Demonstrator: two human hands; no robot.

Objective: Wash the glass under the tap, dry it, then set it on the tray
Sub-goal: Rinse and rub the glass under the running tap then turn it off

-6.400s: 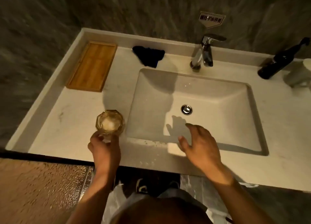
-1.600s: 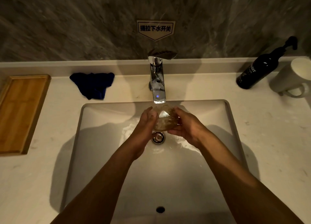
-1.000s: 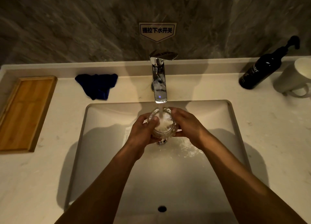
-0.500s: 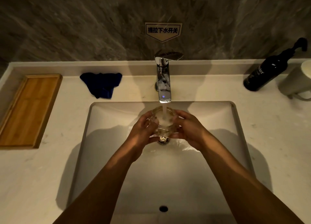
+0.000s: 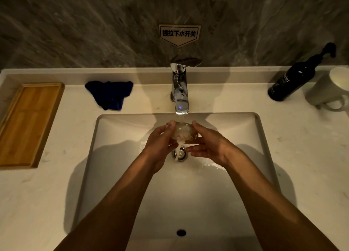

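The glass (image 5: pixel 182 132) is under the tap (image 5: pixel 180 89), over the middle of the sink (image 5: pixel 245 130), and the water falls on it and runs down to the drain (image 5: pixel 179 153) just below the hands. The left hand (image 5: pixel 160 145) holds the glass from its side, with the fingers curled round the wall of the glass. The right hand (image 5: pixel 205 144) holds it from the other side: the thumb and the first fingers press on the glass, while the lower fingers are stretched out under it and seem not to touch it. Whether the glass stands upright or is tilted I cannot tell, because the water and the foam blur it. I judge that the first step, the washing, is in hand, and the drying and the placing are not yet done. The blue cloth (image 5: pixel 110 94) lies on the tabletop (image 5: pixel 66 175), beyond the left hand and to its outer side, near the back wall. The wooden tray (image 5: pixel 28 122) lies farther out on the same side, well apart from the hands. A dark pump bottle (image 5: pixel 294 79) and a white mug (image 5: pixel 328 90) stand far beyond the right hand, to its outer side. The next move probably calls for emptying the glass, closing the tap by its lever, and then reaching with one hand to the cloth while the other hand keeps a firm hold, because a wet glass can slip easily.
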